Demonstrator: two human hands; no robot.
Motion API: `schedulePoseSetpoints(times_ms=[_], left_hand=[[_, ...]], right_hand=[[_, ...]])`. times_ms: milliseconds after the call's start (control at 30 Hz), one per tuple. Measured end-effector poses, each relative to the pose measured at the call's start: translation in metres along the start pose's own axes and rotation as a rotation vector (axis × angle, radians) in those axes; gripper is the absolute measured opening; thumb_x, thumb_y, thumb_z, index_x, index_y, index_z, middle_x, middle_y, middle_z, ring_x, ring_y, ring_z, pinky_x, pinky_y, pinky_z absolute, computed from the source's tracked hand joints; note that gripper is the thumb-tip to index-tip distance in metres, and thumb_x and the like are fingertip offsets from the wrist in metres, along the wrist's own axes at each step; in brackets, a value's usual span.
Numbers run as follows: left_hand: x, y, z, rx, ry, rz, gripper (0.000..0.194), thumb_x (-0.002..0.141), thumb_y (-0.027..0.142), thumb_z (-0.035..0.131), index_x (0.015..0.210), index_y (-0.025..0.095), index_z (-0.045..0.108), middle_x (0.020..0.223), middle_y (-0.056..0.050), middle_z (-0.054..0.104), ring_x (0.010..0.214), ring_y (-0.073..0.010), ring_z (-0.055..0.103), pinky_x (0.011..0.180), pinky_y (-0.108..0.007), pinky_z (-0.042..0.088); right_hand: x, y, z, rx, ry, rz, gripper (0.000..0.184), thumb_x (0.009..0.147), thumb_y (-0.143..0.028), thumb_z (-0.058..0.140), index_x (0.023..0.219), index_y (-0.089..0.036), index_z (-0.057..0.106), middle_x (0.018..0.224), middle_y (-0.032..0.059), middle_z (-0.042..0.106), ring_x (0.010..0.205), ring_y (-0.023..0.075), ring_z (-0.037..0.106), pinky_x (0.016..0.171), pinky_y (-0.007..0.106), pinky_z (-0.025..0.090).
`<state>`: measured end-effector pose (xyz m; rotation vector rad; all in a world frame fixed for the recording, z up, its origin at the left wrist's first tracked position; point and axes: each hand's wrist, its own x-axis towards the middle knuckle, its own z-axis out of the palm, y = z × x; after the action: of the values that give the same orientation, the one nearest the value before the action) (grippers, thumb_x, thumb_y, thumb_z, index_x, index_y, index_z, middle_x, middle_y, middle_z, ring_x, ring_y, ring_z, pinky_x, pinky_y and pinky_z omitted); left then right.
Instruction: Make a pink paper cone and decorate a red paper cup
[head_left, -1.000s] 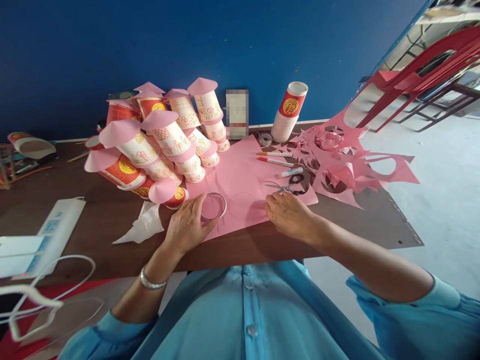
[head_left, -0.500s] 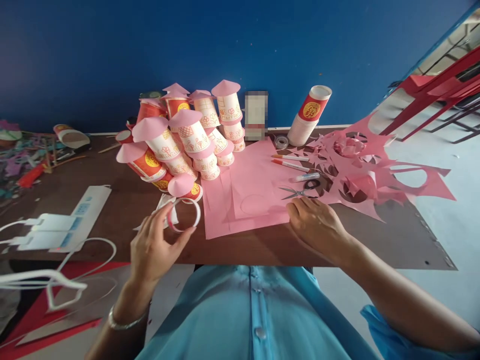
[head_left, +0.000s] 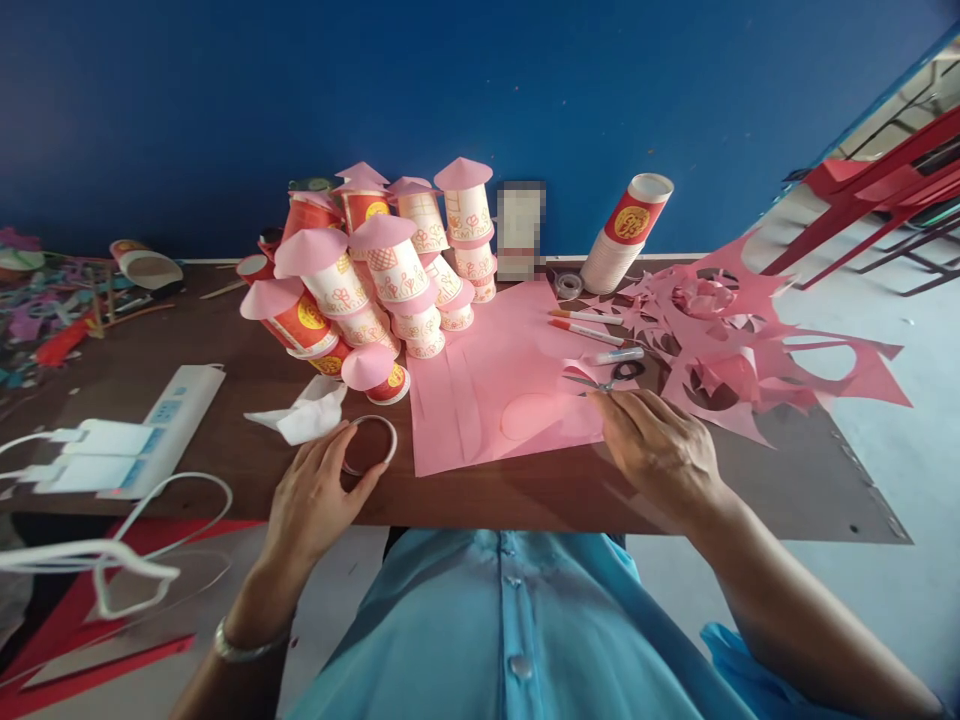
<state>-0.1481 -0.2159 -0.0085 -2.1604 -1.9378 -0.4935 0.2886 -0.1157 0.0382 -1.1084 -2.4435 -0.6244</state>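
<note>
My left hand [head_left: 319, 490] curls its thumb and fingers around a thin, pale ring [head_left: 392, 435] low over the brown table, possibly touching it. I cannot make out whether it is a tape roll. My right hand [head_left: 664, 445] pinches the right edge of a sheet of pink paper [head_left: 487, 420], which bends up a little and bears a drawn circle. More pink paper [head_left: 435, 445] lies beneath. Just beyond my right fingers are a pair of scissors [head_left: 626, 371], partly hidden, a capped glue-stick-like tube [head_left: 616, 355] and two markers [head_left: 585, 332].
Paper-cup towers with pink cone roofs [head_left: 390, 265] stand at the back left. White tissue [head_left: 307, 412] lies beside my left hand. A leaning cup stack [head_left: 626, 235], clear tape roll [head_left: 568, 285] and pink scraps [head_left: 735, 340] fill the right. A power strip [head_left: 176, 410] sits left.
My left hand has lowered the ring toward the table and moved off the tissue. My right hand has shifted right, and the circled pink sheet now bends upward.
</note>
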Motion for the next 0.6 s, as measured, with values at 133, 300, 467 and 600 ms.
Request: schedulePoseSetpoints(times_ms=[133, 300, 467, 600], left_hand=[[0.004, -0.016, 0.008, 0.047, 0.017, -0.011, 0.048, 0.108, 0.044, 0.066, 0.146, 0.015, 0.066, 0.146, -0.025, 0.075, 0.127, -0.0449, 0.077, 0.105, -0.060, 0.065], [0.006, -0.016, 0.012, -0.004, 0.037, 0.011, 0.044, 0.108, 0.046, 0.065, 0.143, 0.020, 0.070, 0.147, -0.020, 0.077, 0.127, -0.0415, 0.078, 0.102, -0.055, 0.066], [0.006, -0.013, 0.015, 0.016, 0.040, 0.025, 0.053, 0.112, 0.055, 0.056, 0.137, 0.012, 0.074, 0.147, -0.023, 0.076, 0.123, -0.0409, 0.079, 0.101, -0.052, 0.065], [0.006, -0.013, 0.015, 0.022, 0.055, 0.032, 0.056, 0.113, 0.057, 0.052, 0.134, 0.011, 0.075, 0.146, -0.024, 0.076, 0.120, -0.0407, 0.079, 0.099, -0.051, 0.064]], right_hand=[[0.000, -0.001, -0.006, -0.010, -0.007, 0.002, 0.032, 0.106, -0.002, 0.053, 0.116, -0.019, 0.078, 0.101, 0.0073, 0.081, 0.088, 0.0219, 0.071, 0.076, 0.036, 0.050], [-0.001, 0.000, -0.009, -0.011, 0.033, 0.010, 0.029, 0.106, -0.002, 0.056, 0.111, -0.018, 0.079, 0.102, 0.0067, 0.082, 0.088, 0.0202, 0.071, 0.075, 0.034, 0.051], [0.001, 0.002, -0.010, -0.006, 0.160, 0.007, 0.023, 0.103, 0.001, 0.063, 0.107, -0.017, 0.076, 0.099, 0.0050, 0.082, 0.088, 0.0180, 0.073, 0.075, 0.031, 0.053], [0.004, 0.005, -0.014, -0.017, 0.235, 0.016, 0.018, 0.103, -0.002, 0.067, 0.107, -0.018, 0.075, 0.093, 0.0041, 0.081, 0.085, 0.0180, 0.074, 0.075, 0.031, 0.054]])
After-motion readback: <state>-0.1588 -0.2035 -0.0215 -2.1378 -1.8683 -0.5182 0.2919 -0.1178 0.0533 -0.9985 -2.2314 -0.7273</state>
